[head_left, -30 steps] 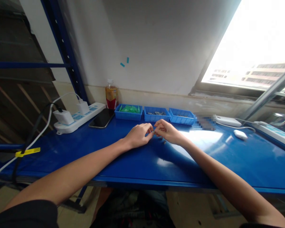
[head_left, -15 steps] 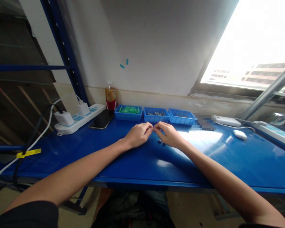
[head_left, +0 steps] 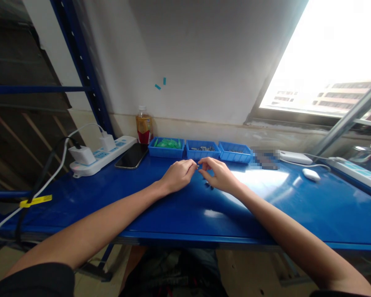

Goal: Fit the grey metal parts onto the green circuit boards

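Note:
Over the blue table my left hand is closed in a pinch. A tiny piece pokes out at its fingertips, too small to name. Facing it, my right hand has thumb and forefinger parted around a gap, close to that tip, and nothing shows between them. Small dark parts lie on the table by the right thumb, partly hidden under the hand. Just beyond the hands stand three blue bins: one with green pieces, a middle bin with small metal parts, and a right bin with small bits low inside.
A black phone, a white power strip with plugged-in chargers and a drink bottle stand at the left. To the right lie a white adapter, a small white case and another power strip. The blue table's front edge is near me.
My right thumb and forefinger have parted and drawn slightly away from the left fingertips, where a tiny tip now shows. The left hand stays nearly in place.

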`<state>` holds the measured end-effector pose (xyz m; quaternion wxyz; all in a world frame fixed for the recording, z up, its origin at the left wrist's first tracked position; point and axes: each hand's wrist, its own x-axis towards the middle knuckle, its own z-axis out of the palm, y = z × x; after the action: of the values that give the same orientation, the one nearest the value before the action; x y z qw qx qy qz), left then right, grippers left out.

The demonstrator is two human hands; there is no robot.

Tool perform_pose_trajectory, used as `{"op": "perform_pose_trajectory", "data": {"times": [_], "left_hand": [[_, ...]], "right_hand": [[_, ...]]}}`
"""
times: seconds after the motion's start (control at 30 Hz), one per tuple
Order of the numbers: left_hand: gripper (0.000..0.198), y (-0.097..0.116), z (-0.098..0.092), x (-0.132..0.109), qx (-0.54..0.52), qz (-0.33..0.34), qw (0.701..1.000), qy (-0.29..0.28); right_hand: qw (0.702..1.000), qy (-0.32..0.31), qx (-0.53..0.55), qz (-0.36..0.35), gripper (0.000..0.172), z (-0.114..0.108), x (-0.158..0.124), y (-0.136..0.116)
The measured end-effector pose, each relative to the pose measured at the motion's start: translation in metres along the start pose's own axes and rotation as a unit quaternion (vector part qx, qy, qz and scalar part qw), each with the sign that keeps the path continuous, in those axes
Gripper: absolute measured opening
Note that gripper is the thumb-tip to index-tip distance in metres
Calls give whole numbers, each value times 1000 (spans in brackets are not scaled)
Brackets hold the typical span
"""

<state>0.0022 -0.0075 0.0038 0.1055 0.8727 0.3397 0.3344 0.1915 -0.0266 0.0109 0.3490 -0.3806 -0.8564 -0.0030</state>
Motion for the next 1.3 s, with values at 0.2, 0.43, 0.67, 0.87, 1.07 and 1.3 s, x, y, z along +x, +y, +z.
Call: {"op": "perform_pose_trajectory", "data": {"times": [0.2, 0.43, 0.67, 0.87, 1.07, 1.3], "left_hand": [[35, 1, 2, 0, -3, 3, 999, -35], [28, 0, 7, -1, 42, -7, 995, -92], [24, 1, 6, -2, 82, 4, 989, -121], [24, 2, 5, -3, 96, 10, 987, -132], [23, 4, 5, -3, 101, 7, 987, -127], [24, 1, 6, -3, 93, 12, 989, -112]], "right_hand": [[998, 14, -51, -42, 12, -5, 5, 3], [934, 85, -275, 209, 28, -50, 2, 67], [967, -179, -142, 109, 25, -35, -1, 53], [968, -209, -112, 84, 14, -6, 0, 41], [989, -131, -47, 49, 11, -6, 0, 39], [996, -40, 73, 41, 18, -4, 5, 1]]}}
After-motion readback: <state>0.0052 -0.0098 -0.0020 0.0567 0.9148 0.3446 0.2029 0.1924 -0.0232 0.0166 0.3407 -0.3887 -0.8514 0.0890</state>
